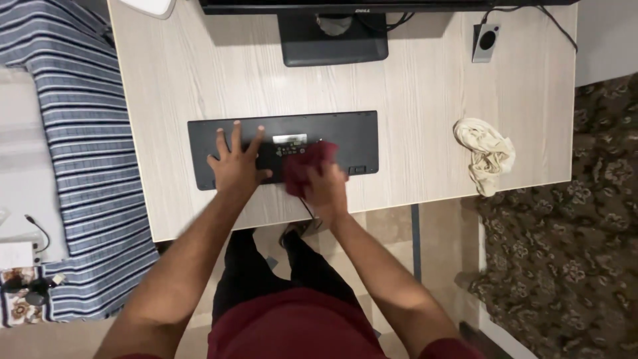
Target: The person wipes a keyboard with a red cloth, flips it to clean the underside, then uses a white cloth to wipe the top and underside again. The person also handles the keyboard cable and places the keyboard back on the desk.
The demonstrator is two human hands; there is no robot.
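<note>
Cloth [307,166], maroon and soft, sat bunched at frame centre under your clenched right hand [327,189] on the upturned keyboard [352,136]; your left hand [234,166] lay flat, fingers spread, steadying that light, rigid slab.

A home desk corner is showing itself here: a pale wood-grain desk [425,100] is carrying a black monitor stand [332,40], while a blue striped bedspread [86,166] and brown floral carpet [571,252] are flanking it.
</note>
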